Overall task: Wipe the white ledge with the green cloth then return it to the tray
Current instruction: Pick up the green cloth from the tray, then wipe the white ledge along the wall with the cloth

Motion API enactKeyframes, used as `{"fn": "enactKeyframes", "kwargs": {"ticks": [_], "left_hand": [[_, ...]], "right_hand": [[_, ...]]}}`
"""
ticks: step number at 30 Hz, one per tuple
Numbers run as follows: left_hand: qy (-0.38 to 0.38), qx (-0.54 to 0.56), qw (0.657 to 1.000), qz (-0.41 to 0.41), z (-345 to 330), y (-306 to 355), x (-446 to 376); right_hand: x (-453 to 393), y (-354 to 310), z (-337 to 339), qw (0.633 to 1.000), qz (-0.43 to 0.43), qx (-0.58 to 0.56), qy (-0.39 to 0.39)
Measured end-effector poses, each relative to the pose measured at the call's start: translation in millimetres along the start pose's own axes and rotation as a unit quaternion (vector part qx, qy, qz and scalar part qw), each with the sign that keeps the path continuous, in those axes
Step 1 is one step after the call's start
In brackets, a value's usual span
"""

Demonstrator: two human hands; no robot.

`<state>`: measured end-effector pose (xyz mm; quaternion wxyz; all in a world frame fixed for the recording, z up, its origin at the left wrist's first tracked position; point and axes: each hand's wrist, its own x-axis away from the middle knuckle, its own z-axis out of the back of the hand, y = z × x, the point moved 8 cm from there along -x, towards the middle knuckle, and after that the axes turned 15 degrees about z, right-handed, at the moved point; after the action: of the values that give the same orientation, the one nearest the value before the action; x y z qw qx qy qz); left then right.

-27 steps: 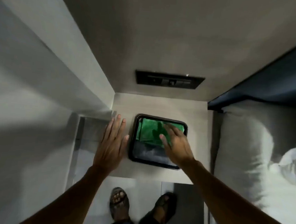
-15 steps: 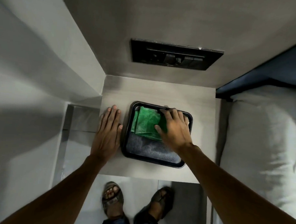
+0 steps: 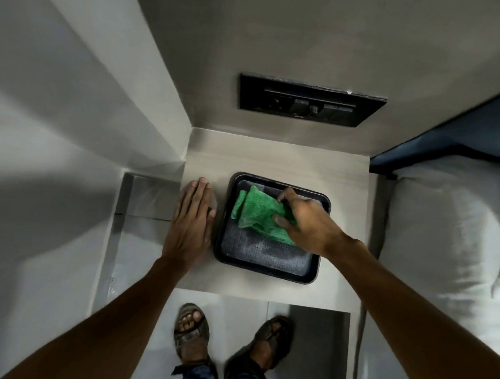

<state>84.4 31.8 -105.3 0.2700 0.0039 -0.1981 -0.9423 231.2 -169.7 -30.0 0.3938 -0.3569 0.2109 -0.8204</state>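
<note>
I see the crumpled green microfibre cloth (image 3: 256, 215) at the centre of the frame, lying in the upper half of the black rectangular plastic tray (image 3: 266, 275), on top of a grey textured mat (image 3: 263, 251) that lines the tray floor. My right hand (image 3: 307, 223) is pinched onto the cloth's right side, thumb and fingers closed on the fabric. My left hand (image 3: 191, 223) lies flat with fingers straight and together, palm down just beside the tray's left rim, holding nothing. The tray sits on the pale white ledge (image 3: 274, 158), which I treat as the counter. Above it, in the upper centre, a black switch panel (image 3: 309, 103) is set in the wall. A white pillow (image 3: 444, 232) fills the right of the frame. At the bottom centre are two feet in dark sandals (image 3: 192, 336) on the floor.
</note>
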Motion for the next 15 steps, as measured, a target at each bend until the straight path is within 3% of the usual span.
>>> {"fn": "enactKeyframes", "kwargs": {"ticks": [6, 11, 15], "left_hand": [[0.028, 0.031, 0.998, 0.037, 35.9, -18.9, 22.9], [0.01, 0.057, 0.988, 0.143, 60.4, -71.8, 67.2], [0.039, 0.063, 0.974, 0.215, 70.5, -127.5, 135.9]], "right_hand": [[16.3, -45.6, 11.0, 0.998, 0.032, -0.011, 0.044], [6.3, -124.7, -5.9, 0.991, 0.087, -0.061, 0.08], [-13.9, -198.2, -52.4, 0.987, 0.13, -0.056, 0.081]]}}
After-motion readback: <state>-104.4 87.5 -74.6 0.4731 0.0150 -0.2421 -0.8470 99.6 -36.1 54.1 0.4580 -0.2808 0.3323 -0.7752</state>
